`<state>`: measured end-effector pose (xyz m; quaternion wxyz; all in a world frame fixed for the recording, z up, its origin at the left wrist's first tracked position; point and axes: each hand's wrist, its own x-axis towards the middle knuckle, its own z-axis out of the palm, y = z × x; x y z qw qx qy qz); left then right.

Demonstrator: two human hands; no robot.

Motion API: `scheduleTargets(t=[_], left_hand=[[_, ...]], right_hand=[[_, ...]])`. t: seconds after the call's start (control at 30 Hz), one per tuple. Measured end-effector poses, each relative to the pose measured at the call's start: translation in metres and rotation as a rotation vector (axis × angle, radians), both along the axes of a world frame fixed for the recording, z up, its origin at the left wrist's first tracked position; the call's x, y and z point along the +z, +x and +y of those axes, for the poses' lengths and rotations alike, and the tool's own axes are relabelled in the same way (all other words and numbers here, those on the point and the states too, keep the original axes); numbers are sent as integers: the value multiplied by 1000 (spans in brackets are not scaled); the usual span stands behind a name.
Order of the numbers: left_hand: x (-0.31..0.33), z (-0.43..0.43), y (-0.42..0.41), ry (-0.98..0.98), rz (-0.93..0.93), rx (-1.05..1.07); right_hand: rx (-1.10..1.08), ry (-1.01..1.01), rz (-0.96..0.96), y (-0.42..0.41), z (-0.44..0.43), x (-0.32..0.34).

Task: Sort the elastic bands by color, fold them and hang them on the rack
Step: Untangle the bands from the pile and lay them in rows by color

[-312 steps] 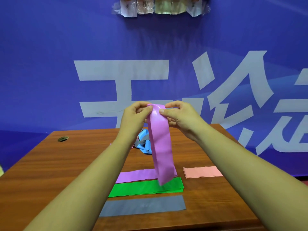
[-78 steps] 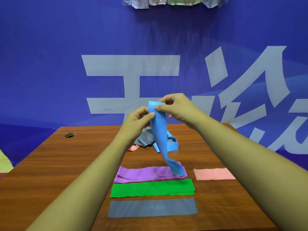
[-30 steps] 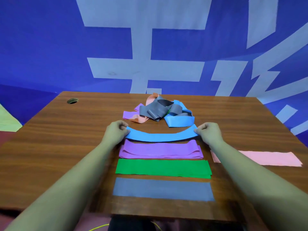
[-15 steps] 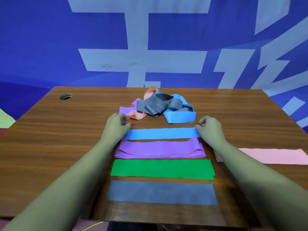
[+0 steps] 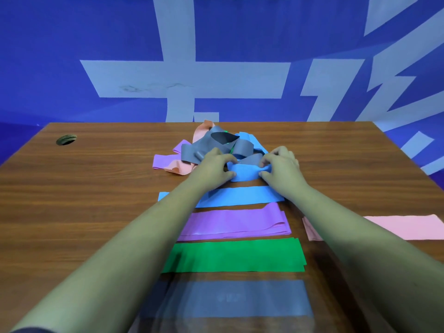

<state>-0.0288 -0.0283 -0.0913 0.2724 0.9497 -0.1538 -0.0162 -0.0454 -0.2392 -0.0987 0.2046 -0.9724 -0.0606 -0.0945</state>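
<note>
- Step in hand, at a guess: freeing another blue one from the tangle to join its colour row.
- Gripping loose blue band [image 5: 245, 173] with left hand [image 5: 213, 165] and right hand [image 5: 282, 167]. Fingers curled onto it, one hand per side, close together but not touching.
- Location: near edge of tangled pile [image 5: 216, 145], mid-table [image 5: 96, 200], toward the far side. Far part of the band hidden under grey loops, so likely snagged.
- Sorted column just near of the pile, far to near: flat blue band [image 5: 240, 197], purple band [image 5: 235, 222], green band [image 5: 235, 255], grey band [image 5: 240, 299]. Pink band [image 5: 403, 227] off to the right, partly under the right forearm.
- Rack not in view.
- To do it well:
  - Lift straight up and slowly; avoid a sideways yank, which would drag grey and pink loops along.
  - If snagged, pin the pile with one hand and draw with the other.
  - Keep forearms high, since they hang right over the laid-out blue and purple.
  - Once free, slide hands apart to the ends, flatten, and check for twists.
  - Lay edge-to-edge on the flat blue one, not across purple.
</note>
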Motion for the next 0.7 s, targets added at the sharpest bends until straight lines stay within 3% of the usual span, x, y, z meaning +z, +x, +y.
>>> scheduleTargets(t=[0.13,0.27,0.53,0.7], left_hand=[[-3,-1,5,-88,-79,4],[34,1,4,-258,-166,10],[136,2,-5,-647,-206,-86],[150,5,-15,-644,-236,-15]], right_hand=[[75,49,-64,0,2,11],[134,169,-131,0,4,46],[175,613,-295,-11,13,127],[144,484,-58,-13,7,120]])
